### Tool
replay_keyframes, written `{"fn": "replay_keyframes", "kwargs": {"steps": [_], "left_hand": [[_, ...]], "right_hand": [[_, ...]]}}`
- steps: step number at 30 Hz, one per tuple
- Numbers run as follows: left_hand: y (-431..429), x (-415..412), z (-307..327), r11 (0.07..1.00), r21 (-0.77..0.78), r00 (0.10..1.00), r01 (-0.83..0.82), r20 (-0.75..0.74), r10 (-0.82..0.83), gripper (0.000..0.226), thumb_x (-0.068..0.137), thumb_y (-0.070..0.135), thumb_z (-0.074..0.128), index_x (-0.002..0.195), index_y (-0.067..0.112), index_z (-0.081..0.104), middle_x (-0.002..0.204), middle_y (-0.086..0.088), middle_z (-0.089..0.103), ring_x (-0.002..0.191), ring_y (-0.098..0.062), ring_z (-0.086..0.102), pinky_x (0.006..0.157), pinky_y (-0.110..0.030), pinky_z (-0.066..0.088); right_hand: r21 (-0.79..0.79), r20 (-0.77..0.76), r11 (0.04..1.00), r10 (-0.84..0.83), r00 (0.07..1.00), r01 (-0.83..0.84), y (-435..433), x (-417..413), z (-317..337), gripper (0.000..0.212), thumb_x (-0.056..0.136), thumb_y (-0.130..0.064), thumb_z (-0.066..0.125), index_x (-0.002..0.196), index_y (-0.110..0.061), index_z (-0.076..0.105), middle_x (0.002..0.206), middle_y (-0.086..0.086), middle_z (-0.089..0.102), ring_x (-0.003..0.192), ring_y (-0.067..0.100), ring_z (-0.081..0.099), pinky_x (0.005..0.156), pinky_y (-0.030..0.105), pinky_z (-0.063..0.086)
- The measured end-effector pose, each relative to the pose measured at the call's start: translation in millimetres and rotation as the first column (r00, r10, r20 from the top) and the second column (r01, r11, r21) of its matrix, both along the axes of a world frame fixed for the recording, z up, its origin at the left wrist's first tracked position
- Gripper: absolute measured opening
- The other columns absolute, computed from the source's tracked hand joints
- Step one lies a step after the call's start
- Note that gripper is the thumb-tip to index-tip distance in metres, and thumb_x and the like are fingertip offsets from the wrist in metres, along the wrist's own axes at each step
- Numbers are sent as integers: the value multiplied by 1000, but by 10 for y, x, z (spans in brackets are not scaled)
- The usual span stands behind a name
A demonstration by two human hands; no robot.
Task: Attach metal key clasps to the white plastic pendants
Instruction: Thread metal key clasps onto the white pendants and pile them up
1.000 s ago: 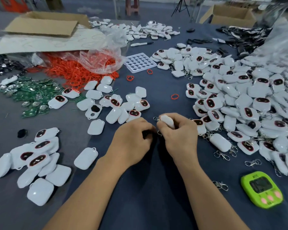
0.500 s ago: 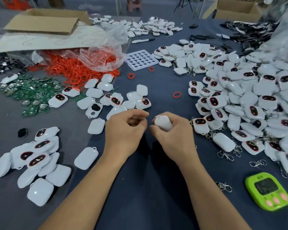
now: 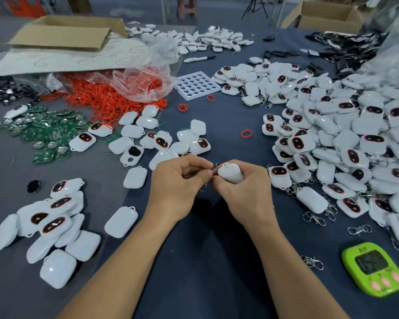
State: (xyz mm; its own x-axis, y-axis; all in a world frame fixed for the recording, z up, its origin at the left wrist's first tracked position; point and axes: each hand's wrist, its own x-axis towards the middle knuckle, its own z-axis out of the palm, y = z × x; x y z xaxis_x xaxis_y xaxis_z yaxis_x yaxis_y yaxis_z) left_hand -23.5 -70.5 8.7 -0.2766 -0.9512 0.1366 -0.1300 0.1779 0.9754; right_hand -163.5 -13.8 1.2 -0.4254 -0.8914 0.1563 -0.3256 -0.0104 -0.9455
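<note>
Scrawled 6s mark the white sheet [image 3: 62, 64]; timer [image 3: 376, 269] display unreadable.

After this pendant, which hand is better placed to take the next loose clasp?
Probably the right hand: the loose clasps lie on its side, while none shows beside the left hand.

A: Where is the cloth [image 3: 230, 116] bare?
B: A lane runs up the middle, between the small pendant cluster [image 3: 166, 141] on the left and the big pendant heap [image 3: 346, 143] on the right; a few red rings [image 3: 246, 133] lie in it.
A: And near the right edge?
B: Loose clasps [image 3: 314, 219] and a green timer [image 3: 373, 269] sit there, with bare gaps between them.
</note>
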Motion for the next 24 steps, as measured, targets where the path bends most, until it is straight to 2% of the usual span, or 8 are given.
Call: {"fn": "replay_keyframes", "kwargs": {"steps": [3,5,8,11,14,18,21,24], "left_hand": [[23,2,-10,1000,-19,999,-24,23,24,38,83,3,81,74,40,76,80,17,77,77,-1,74,69,-11,53],[52,4,-9,998,-45,998,-39,50,41,40,83,5,81,75,44,76,80,20,76,77,2,73,70,-9,52],[89,6,0,993,-104,991,-58,111,70,40,85,9,80,85,49,75,82,26,74,79,4,71,72,-8,52],[102,1,-11,987,-146,984,-64,155,86,37,86,13,79,88,49,73,82,28,73,80,5,71,72,-10,53],[120,-6,-5,981,-181,980,-66,173,98,31,86,18,79,84,48,74,83,31,72,81,7,69,71,-5,48],[113,-12,50,970,-233,952,-73,273,137,18,82,44,69,78,61,69,85,40,68,87,13,65,79,-4,44],[56,-16,27,978,-208,956,-16,282,75,22,82,36,71,77,57,71,83,36,70,85,10,67,77,-5,45],[41,-18,8,988,-150,977,-22,208,54,22,83,28,74,80,50,74,81,30,73,82,6,69,73,-6,47]], "right_hand": [[8,-13,1000,-21,1000,21,7,3,-2,8,80,-18,78,75,-23,75,70,-4,72,67,19,66,61,33,55],[36,-27,999,-15,1000,16,9,10,-2,10,81,-17,79,76,-25,75,69,-5,71,62,13,63,60,34,56],[59,-46,998,-1,999,4,8,2,-6,10,81,-17,79,75,-24,74,66,-6,69,60,6,58,58,32,54],[71,-23,997,5,1000,-3,9,9,0,11,76,-22,77,71,-17,69,58,-3,60,55,8,49,53,32,46],[61,25,998,11,1000,-12,24,25,26,21,70,-25,71,67,-7,60,55,-4,49,54,9,42,48,30,39],[43,131,999,-15,991,9,5,-12,33,13,76,-9,73,66,-11,65,58,-1,56,56,9,48,51,27,43],[28,171,1000,-9,985,5,0,-26,31,12,76,-7,74,68,-15,72,64,4,66,60,8,56,56,25,49],[13,186,1000,4,983,-7,11,-31,44,11,76,-11,76,70,-20,76,66,-1,71,62,6,61,58,21,51]]}}
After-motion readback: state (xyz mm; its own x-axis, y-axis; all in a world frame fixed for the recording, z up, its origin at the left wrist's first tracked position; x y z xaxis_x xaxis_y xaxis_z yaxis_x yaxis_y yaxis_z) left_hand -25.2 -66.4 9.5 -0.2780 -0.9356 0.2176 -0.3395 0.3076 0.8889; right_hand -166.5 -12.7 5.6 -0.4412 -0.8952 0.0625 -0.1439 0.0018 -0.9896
